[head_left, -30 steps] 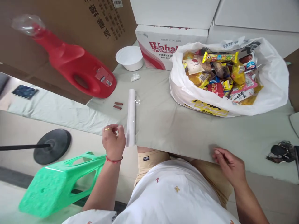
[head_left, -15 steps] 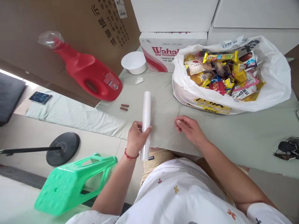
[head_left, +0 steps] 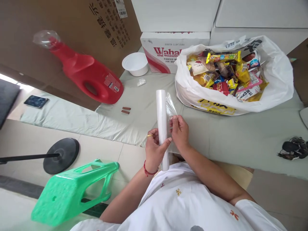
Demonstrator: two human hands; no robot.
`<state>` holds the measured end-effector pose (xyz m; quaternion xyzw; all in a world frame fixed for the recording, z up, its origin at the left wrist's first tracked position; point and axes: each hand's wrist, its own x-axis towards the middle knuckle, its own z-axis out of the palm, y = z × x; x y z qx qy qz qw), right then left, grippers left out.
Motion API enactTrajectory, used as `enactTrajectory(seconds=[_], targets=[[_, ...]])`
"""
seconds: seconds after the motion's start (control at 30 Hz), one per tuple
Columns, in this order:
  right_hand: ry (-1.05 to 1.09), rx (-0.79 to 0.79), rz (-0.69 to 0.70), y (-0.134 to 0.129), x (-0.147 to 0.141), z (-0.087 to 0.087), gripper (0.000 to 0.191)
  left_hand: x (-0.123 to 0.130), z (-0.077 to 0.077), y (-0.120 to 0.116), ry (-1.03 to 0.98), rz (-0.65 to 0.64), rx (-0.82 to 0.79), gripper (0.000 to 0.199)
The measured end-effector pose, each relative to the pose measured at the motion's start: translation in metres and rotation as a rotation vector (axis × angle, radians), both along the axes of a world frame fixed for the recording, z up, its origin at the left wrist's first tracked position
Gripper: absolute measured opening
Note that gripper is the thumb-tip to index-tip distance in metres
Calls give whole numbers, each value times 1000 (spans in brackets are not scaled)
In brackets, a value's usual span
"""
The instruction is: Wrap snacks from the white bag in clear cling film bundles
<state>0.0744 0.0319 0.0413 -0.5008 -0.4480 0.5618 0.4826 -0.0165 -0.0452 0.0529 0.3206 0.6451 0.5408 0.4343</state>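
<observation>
My left hand (head_left: 156,149) is wrapped round the lower half of a roll of clear plastic film (head_left: 161,112), which stands nearly lengthwise in front of my body. Close to its right side, my right hand (head_left: 180,131) pinches the loose film edge (head_left: 170,104), a thin see-through strip pulled a little away from the roll. The tips of the right fingers are partly hidden by the film. On the cloth-covered table to the left lie two small brown strips (head_left: 125,110), with a crumpled white scrap (head_left: 141,82) farther back.
A white plastic bag (head_left: 192,96) full of packaged snacks stands at the back right. Behind are a white bowl (head_left: 135,65), a Wahaha carton (head_left: 156,53) and a red jug (head_left: 96,77). Keys (head_left: 293,148) lie far right; a green stool (head_left: 57,195) is at lower left.
My right hand has moved left to the roll and now pinches the film's loose edge, drawing it out. My left hand has shifted right with the roll.
</observation>
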Motion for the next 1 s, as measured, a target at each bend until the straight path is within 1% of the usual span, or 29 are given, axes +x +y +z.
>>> enactTrajectory(seconds=[0.07, 0.13, 0.2, 0.27, 0.3, 0.33, 0.4, 0.47, 0.5, 0.57, 0.63, 0.67, 0.77, 0.8, 0.87, 0.93, 1.0], targets=[[-173, 101, -14, 4, 10, -5, 46, 1, -3, 2, -168, -6, -31, 57], [-268, 146, 9, 8, 22, -6, 45, -1, -5, 3, -363, -33, -76, 46], [-291, 173, 72, 13, 34, 1, 45, -3, -7, 5, -573, -83, -92, 43], [-307, 225, 174, 16, 42, 14, 43, -3, -9, 7, -749, -147, -93, 51], [-331, 266, 234, 16, 44, 21, 41, 0, -10, 9, -803, -175, -94, 57], [-368, 316, 297, 15, 46, 29, 40, 3, -11, 12, -825, -191, -86, 62], [-464, 439, 409, 12, 48, 43, 37, 11, -13, 19, -789, -190, -42, 68], [-573, 562, 464, 10, 55, 54, 36, 18, -15, 26, -709, -171, -7, 66], [-630, 615, 454, 10, 61, 59, 36, 19, -16, 29, -683, -169, -11, 62], [-742, 702, 370, 15, 79, 68, 36, 17, -17, 32, -677, -184, -33, 56], [-822, 766, 272, 24, 101, 79, 34, 11, -17, 28, -717, -237, -44, 55], [-840, 789, 248, 29, 111, 85, 34, 9, -16, 25, -744, -275, -40, 55], [-844, 799, 275, 37, 129, 102, 36, 12, -12, 18, -846, -364, -31, 55], [-844, 798, 292, 37, 129, 107, 37, 16, -9, 17, -877, -366, -28, 56], [-858, 820, 313, 34, 126, 114, 39, 28, -5, 21, -888, -312, -12, 61], [-882, 886, 311, 28, 124, 120, 39, 39, -2, 27, -817, -235, -28, 59], [-918, 940, 282, 23, 129, 129, 37, 43, -3, 33, -742, -211, -75, 57]])
